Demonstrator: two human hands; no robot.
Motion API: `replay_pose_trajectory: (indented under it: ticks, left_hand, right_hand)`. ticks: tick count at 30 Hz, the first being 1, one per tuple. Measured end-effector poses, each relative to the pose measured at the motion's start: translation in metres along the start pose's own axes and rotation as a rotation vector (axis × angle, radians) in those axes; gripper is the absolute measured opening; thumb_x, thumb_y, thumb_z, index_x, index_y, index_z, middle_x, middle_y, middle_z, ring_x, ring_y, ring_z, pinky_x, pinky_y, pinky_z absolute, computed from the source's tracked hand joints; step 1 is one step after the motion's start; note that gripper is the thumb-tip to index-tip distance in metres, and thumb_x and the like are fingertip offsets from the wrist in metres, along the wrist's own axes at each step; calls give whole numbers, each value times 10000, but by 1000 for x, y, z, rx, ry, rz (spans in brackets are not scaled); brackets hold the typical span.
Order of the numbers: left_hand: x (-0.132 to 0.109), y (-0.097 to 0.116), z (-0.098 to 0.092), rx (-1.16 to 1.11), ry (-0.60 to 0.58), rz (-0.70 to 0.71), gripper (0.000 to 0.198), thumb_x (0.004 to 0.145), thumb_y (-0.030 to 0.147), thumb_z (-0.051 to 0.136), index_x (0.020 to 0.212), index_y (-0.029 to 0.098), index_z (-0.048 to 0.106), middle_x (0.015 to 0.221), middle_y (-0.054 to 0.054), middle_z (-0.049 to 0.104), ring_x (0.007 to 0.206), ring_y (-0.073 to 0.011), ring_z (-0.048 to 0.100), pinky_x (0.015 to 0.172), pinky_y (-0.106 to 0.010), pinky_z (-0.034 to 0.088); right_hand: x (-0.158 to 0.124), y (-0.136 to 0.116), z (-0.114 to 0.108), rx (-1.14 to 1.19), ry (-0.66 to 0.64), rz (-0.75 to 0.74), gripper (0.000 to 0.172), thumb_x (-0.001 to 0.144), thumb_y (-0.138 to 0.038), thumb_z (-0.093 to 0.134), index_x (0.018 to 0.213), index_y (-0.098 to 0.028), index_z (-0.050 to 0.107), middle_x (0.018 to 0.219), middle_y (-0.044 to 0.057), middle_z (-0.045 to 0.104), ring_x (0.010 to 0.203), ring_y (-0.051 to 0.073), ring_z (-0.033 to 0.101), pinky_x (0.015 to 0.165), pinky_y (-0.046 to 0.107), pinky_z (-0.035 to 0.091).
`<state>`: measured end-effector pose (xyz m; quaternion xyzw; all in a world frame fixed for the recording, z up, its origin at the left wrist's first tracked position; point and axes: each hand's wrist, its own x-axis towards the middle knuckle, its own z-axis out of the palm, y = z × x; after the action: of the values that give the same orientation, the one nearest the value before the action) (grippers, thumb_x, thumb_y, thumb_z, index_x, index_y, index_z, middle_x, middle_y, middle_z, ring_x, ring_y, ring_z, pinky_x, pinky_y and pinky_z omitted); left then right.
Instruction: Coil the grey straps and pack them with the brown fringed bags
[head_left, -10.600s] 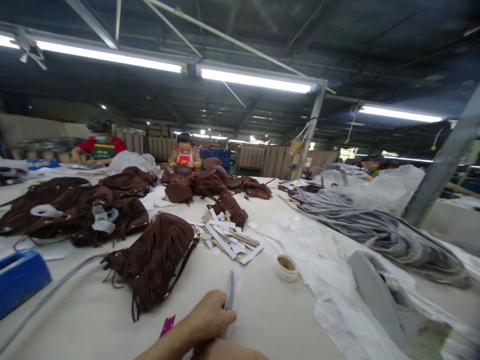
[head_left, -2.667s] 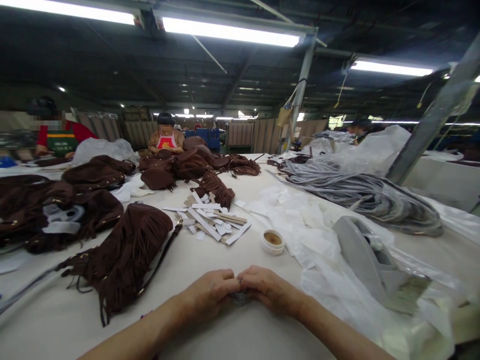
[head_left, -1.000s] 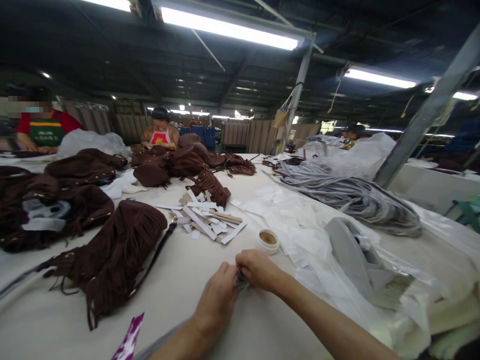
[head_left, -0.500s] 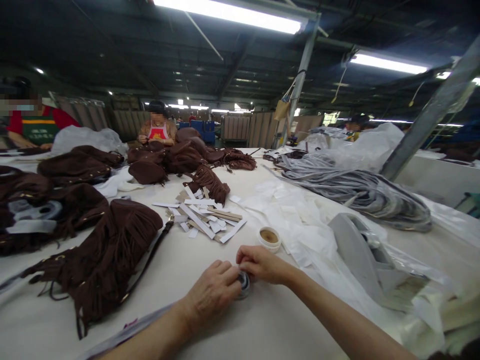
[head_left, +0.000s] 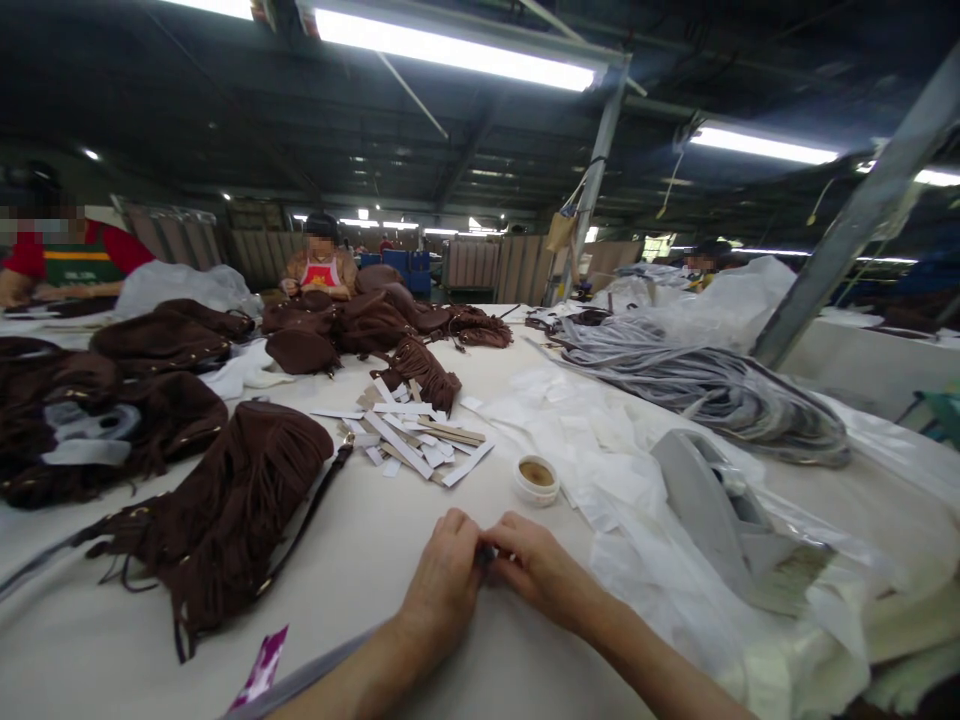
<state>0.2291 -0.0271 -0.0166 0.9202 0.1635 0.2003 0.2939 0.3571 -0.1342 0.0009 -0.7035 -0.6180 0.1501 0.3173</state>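
Observation:
My left hand (head_left: pixel 444 580) and my right hand (head_left: pixel 534 562) meet fingertip to fingertip low over the pale table (head_left: pixel 360 560). Both are closed on a small dark grey piece (head_left: pixel 486 551) pinched between them; most of it is hidden by my fingers. A grey strap (head_left: pixel 300 682) runs along under my left forearm. A small white pot (head_left: pixel 537 479) with brown paste stands just beyond my hands. A brown fringed bag (head_left: pixel 225 510) lies to the left of my left hand.
Cut white and tan strips (head_left: pixel 409 436) lie in a heap past the pot. More brown bags (head_left: pixel 112 390) cover the left side. A grey stand (head_left: pixel 712 515), white sheets (head_left: pixel 600 450) and a bundle of grey straps (head_left: pixel 705 385) fill the right. Other people work at the far end.
My hands have drawn a little nearer to me and pressed closer together. The round dark piece that showed between them half a second ago is now almost covered by my fingers.

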Motion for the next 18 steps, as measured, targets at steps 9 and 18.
replay_pose_trajectory:
  ticks: [9,18]
  left_hand:
    - [-2,-7,6,-223,103,-17,302,642,-36,469,801,209,395,899,-16,471,827,-166,466,737,-275,427]
    - [-20,-13,-33,370,-312,60,229,821,37,469,976,204,488,941,-37,589,850,-220,565,731,-316,449]
  right_hand:
    - [16,-13,-9,-154,-174,-22,167,791,-89,508,856,-162,642,802,36,525,823,177,537,771,273,409]
    - [13,7,-18,-82,-308,-303,112,863,-121,536,883,-183,627,945,31,566,854,140,562,792,220,434]
